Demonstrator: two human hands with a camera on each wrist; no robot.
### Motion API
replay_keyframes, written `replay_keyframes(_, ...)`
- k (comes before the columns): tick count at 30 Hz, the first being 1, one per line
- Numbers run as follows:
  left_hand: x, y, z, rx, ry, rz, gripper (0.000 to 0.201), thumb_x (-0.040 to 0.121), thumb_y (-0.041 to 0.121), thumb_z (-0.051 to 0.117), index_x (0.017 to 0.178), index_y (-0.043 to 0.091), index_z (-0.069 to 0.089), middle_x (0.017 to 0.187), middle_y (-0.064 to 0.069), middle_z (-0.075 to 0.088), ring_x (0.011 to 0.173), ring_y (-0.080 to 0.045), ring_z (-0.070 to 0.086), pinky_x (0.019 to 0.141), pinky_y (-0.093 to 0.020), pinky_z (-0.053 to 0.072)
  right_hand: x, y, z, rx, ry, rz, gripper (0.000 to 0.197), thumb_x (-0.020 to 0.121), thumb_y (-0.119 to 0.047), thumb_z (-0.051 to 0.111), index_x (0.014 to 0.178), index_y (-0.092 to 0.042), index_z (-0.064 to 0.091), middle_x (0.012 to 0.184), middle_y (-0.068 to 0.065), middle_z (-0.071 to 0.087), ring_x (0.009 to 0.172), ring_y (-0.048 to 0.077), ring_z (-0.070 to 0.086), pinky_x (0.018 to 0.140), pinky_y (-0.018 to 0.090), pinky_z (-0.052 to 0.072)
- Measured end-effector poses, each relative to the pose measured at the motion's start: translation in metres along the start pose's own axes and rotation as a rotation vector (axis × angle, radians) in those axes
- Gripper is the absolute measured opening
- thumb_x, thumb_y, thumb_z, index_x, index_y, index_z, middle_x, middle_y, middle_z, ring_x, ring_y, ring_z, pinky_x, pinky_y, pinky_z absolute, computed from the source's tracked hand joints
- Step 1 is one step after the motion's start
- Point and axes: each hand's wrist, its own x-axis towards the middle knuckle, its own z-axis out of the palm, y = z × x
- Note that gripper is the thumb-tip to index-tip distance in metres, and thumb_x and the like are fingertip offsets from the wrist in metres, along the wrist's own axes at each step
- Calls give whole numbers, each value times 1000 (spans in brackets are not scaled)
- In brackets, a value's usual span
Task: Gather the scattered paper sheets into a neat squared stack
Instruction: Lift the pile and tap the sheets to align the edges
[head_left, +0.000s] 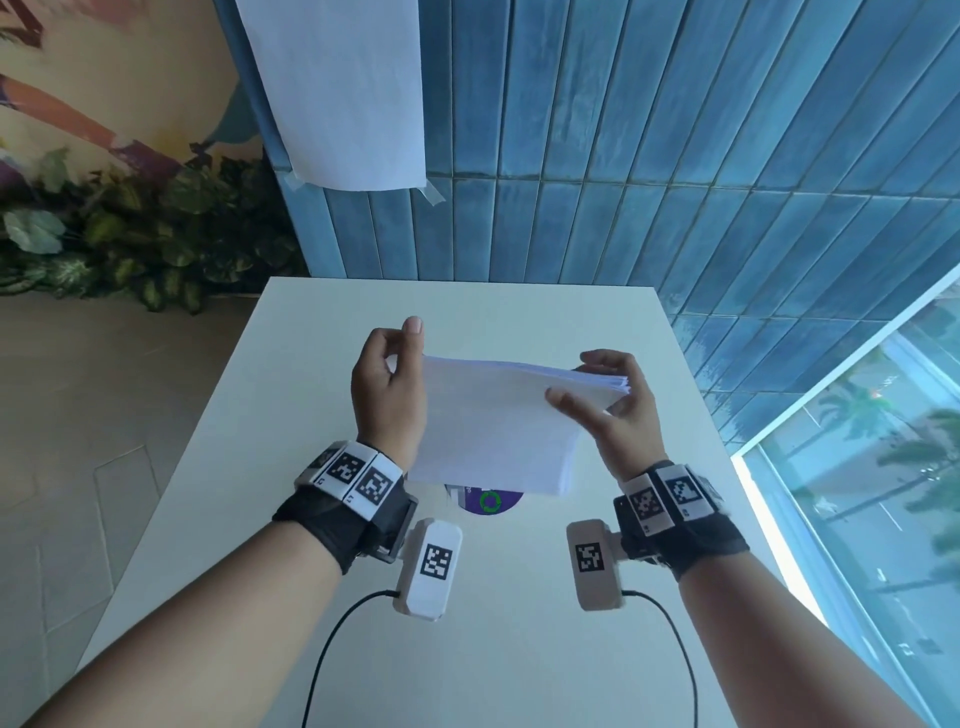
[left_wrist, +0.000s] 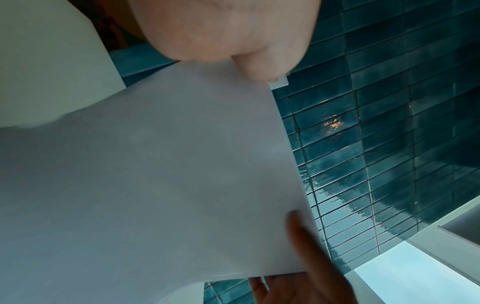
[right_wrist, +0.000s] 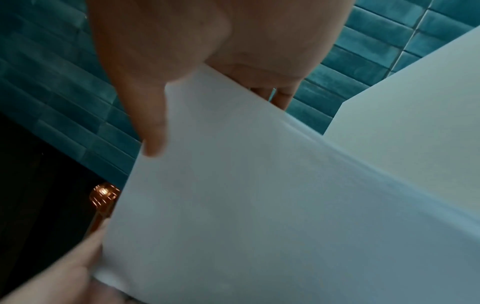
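Note:
A thick stack of white paper sheets (head_left: 498, 421) hangs tilted in the air above the white table (head_left: 322, 332), its near edge lower. My left hand (head_left: 395, 374) holds the stack's left edge, fingers curled, one fingertip raised above the far corner. My right hand (head_left: 626, 410) pinches the far right corner, thumb (head_left: 569, 408) on top and the other fingers behind. The right edge is slightly fanned. The left wrist view shows the stack (left_wrist: 155, 174) running under my palm (left_wrist: 221, 30). In the right wrist view the sheets (right_wrist: 259, 195) sit between thumb (right_wrist: 150, 115) and fingers.
A purple disc with a green recycling mark (head_left: 485, 501) lies on the table, partly under the stack. A large white sheet (head_left: 343, 93) is taped to the blue tiled wall (head_left: 675, 156). Leafy plants (head_left: 130, 228) stand far left. A window (head_left: 883, 493) runs along the right.

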Motion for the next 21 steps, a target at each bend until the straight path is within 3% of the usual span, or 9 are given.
replay_keyframes(3, -4, -4, 4, 56, 10, 28, 31, 96, 41, 49, 69, 26, 46, 69, 12, 51, 66, -1, 48, 63, -7, 36, 0, 9, -2, -105, -32, -26, 26, 67, -10, 79, 83, -18, 61, 80, -9, 63, 73, 3, 59, 70, 22, 44)
replay_keyframes(5, -4, -3, 6, 64, 7, 41, 32, 96, 41, 48, 68, 26, 44, 67, 10, 49, 64, -4, 46, 62, -10, 36, 1, 8, -2, -81, -18, -20, 23, 70, -3, 77, 72, -18, 59, 72, -8, 60, 60, -1, 55, 62, 18, 42)
replay_keyframes(9, 4, 11, 3, 16, -31, 72, 35, 94, 45, 49, 79, 14, 51, 74, 7, 52, 71, -8, 49, 69, -19, 40, 8, -4, -4, 2, -15, -34, 19, 71, 4, 74, 72, -9, 60, 68, -2, 59, 55, 0, 53, 55, 12, 42)
replay_keyframes(11, 10, 15, -7, 14, -129, 114, 34, 87, 48, 58, 94, 14, 54, 89, 5, 59, 84, -3, 56, 80, -15, 42, 11, -14, -9, 39, -39, -48, 22, 71, 5, 74, 70, -12, 61, 70, -1, 61, 61, 6, 56, 58, 16, 44)
replay_keyframes(13, 16, 11, -19, 2, -291, 90, 50, 72, 49, 74, 105, 17, 54, 104, -4, 65, 98, -14, 62, 89, -25, 47, 15, -23, -15, 85, -63, -51, 22, 71, 7, 74, 71, -12, 62, 72, 0, 62, 65, 9, 58, 59, 18, 46)
replay_keyframes(15, 18, 4, -30, 26, -455, -22, 61, 61, 37, 86, 110, 18, 56, 107, -5, 70, 98, -19, 67, 85, -34, 54, 17, -31, -20, 106, -87, -51, 19, 71, 6, 74, 75, -10, 64, 75, 3, 63, 66, 11, 59, 60, 17, 47)
replay_keyframes(18, 7, -11, -40, 153, -580, -129, 36, 68, 18, 85, 97, 25, 65, 97, 6, 74, 85, -2, 70, 81, -31, 55, 19, -36, -25, 149, -84, -36, 18, 72, 6, 73, 80, -8, 64, 77, 6, 63, 68, 13, 60, 60, 16, 48)
replay_keyframes(21, -6, -23, -43, 196, -540, -120, 11, 80, 20, 75, 88, 25, 69, 93, 7, 74, 75, 3, 67, 77, -26, 50, 17, -29, -26, 195, -58, 42, 20, 69, 3, 76, 85, -4, 66, 85, 14, 65, 76, 21, 62, 67, 23, 51)
